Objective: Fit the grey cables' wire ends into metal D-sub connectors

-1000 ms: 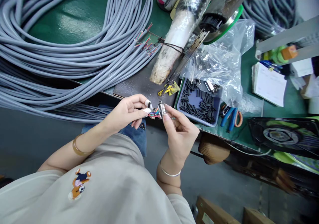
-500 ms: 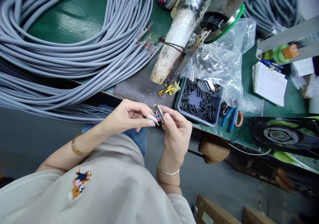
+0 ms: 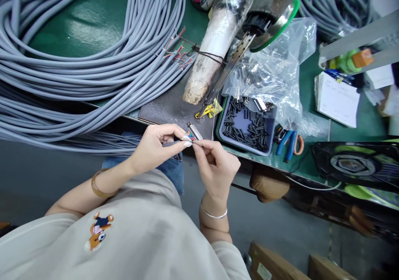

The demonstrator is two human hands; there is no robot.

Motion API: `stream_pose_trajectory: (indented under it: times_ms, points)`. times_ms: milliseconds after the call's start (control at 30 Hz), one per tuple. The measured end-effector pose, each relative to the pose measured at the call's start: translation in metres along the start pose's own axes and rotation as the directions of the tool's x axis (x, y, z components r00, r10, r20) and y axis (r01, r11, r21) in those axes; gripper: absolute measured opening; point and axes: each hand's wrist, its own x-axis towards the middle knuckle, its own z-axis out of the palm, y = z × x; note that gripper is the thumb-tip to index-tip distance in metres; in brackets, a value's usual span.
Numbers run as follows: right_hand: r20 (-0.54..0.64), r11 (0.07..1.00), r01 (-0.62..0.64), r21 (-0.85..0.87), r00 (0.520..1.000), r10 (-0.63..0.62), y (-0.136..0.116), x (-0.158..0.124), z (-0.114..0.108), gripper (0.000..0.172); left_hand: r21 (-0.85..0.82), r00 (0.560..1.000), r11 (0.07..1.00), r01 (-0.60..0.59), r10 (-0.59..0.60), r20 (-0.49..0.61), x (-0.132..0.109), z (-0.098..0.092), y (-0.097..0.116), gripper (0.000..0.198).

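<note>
Connector (image 3: 193, 131) on coloured wires (image 3: 190, 136), pinched between left hand (image 3: 156, 147) and right hand (image 3: 215, 165), near tray (image 3: 246, 150) at bench (image 3: 93, 26) edge.

The green surface (image 3: 87, 22) carries grey cables (image 3: 93, 76) beyond the left hand (image 3: 156, 147), a dark plate (image 3: 168, 105) just beyond both hands, and a tray (image 3: 243, 121) of black tubes, pliers (image 3: 288, 143) and a notepad (image 3: 336, 101) out past the right hand (image 3: 215, 168).

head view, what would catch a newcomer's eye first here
The big sweep of grey cables covering the green bench at upper left strikes first. At the bench edge in the middle, the left hand and right hand pinch a small wired connector. Just right of it sits a tray of short black tubes.
</note>
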Motion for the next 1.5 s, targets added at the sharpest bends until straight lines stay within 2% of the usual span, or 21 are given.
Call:
stream_pose_trajectory:
  times_ms: [67, 133, 167, 233, 267, 300, 400, 467, 567, 633, 733, 833, 900, 1167, 1367, 1500]
  points:
    - [-0.019, 0.999, -0.034, 0.029, 0.999, 0.034, -0.001, 0.000, 0.002, 0.012, -0.006, 1.000, 1.000, 0.000, 0.000, -0.003, 0.000, 0.001, 0.001, 0.013]
    - [-0.122, 0.990, -0.070, 0.124, 0.989, 0.085, -0.002, 0.002, 0.001, 0.016, -0.023, 1.000, 1.000, 0.009, -0.010, -0.027, 0.000, 0.002, 0.002, 0.013]
    - [-0.224, 0.978, -0.063, 0.201, 0.969, 0.109, -0.002, 0.004, 0.000, 0.017, -0.035, 0.999, 0.999, 0.021, -0.022, -0.042, 0.000, 0.003, 0.003, 0.014]
    - [-0.428, 0.933, 0.031, 0.358, 0.894, 0.134, -0.003, 0.007, -0.004, 0.013, -0.067, 0.996, 0.996, 0.053, -0.057, -0.071, 0.002, 0.003, 0.003, 0.017]
    - [-0.485, 0.909, 0.073, 0.411, 0.861, 0.150, -0.003, 0.008, -0.006, 0.008, -0.088, 0.994, 0.994, 0.065, -0.072, -0.078, 0.003, 0.002, 0.004, 0.018]
    - [-0.501, 0.895, 0.086, 0.438, 0.850, 0.163, -0.003, 0.009, -0.007, 0.006, -0.108, 0.993, 0.991, 0.073, -0.082, -0.079, 0.004, 0.001, 0.004, 0.019]
    - [-0.425, 0.930, -0.017, 0.368, 0.886, 0.185, -0.004, 0.008, -0.004, 0.011, -0.141, 0.994, 0.987, 0.073, -0.084, -0.074, 0.007, -0.001, 0.004, 0.019]
    - [-0.350, 0.956, -0.065, 0.286, 0.922, 0.167, -0.003, 0.005, 0.002, 0.007, -0.132, 0.994, 0.989, 0.067, -0.078, -0.076, 0.008, -0.002, 0.003, 0.019]
    - [-0.209, 0.967, -0.075, 0.243, 0.969, 0.128, 0.002, 0.003, 0.013, 0.005, -0.072, 0.993, 0.996, 0.059, -0.066, -0.095, 0.009, -0.001, 0.000, 0.019]
    - [-0.177, 0.973, -0.040, 0.227, 0.981, 0.081, 0.005, 0.004, 0.019, 0.006, -0.003, 0.991, 1.000, 0.024, -0.024, -0.130, 0.010, 0.000, -0.002, 0.018]
    - [-0.195, 0.987, 0.040, 0.157, 0.981, -0.008, 0.009, 0.008, 0.022, 0.009, 0.147, 0.976, 0.986, -0.075, 0.103, -0.192, 0.013, 0.003, -0.005, 0.012]
    - [-0.219, 0.988, 0.097, 0.117, 0.973, -0.069, 0.011, 0.013, 0.023, 0.011, 0.286, 0.941, 0.933, -0.218, 0.279, -0.191, 0.017, 0.006, -0.006, 0.006]
    - [-0.237, 0.986, 0.123, 0.116, 0.967, -0.093, 0.011, 0.017, 0.023, 0.013, 0.343, 0.917, 0.897, -0.280, 0.356, -0.182, 0.019, 0.007, -0.007, 0.005]
    - [-0.248, 0.983, 0.119, 0.137, 0.965, -0.082, 0.011, 0.023, 0.022, 0.014, 0.443, 0.894, 0.844, -0.303, 0.413, -0.176, 0.023, 0.007, -0.004, 0.005]
    - [-0.247, 0.985, 0.117, 0.124, 0.965, -0.083, 0.008, 0.026, 0.021, 0.013, 0.483, 0.856, 0.790, -0.378, 0.497, -0.141, 0.025, 0.008, -0.002, 0.009]
    - [-0.269, 0.989, 0.135, 0.067, 0.957, -0.112, 0.004, 0.031, 0.018, 0.013, 0.499, 0.841, 0.774, -0.391, 0.521, -0.149, 0.025, 0.009, 0.001, 0.009]
